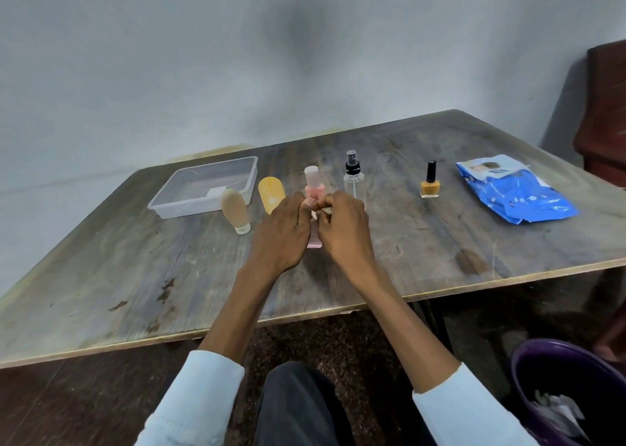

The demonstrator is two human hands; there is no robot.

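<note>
My left hand point(283, 232) and right hand point(342, 229) meet at the centre of the frame, fingers curled together and pinching a slim pink tube point(313, 239) between them, low over the wooden table point(135, 276). Just behind my fingertips stands a pink bottle point(313, 188), with a clear spray bottle point(354, 180) to its right.

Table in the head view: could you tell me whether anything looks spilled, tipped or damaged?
Nothing looks spilled or tipped: the pink white-capped bottle, clear spray bottle and orange nail-polish bottle stand upright. The wooden table shows dark stains; the blue plastic packet lies crumpled. The left hand and right hand grip a pink tube.
</note>
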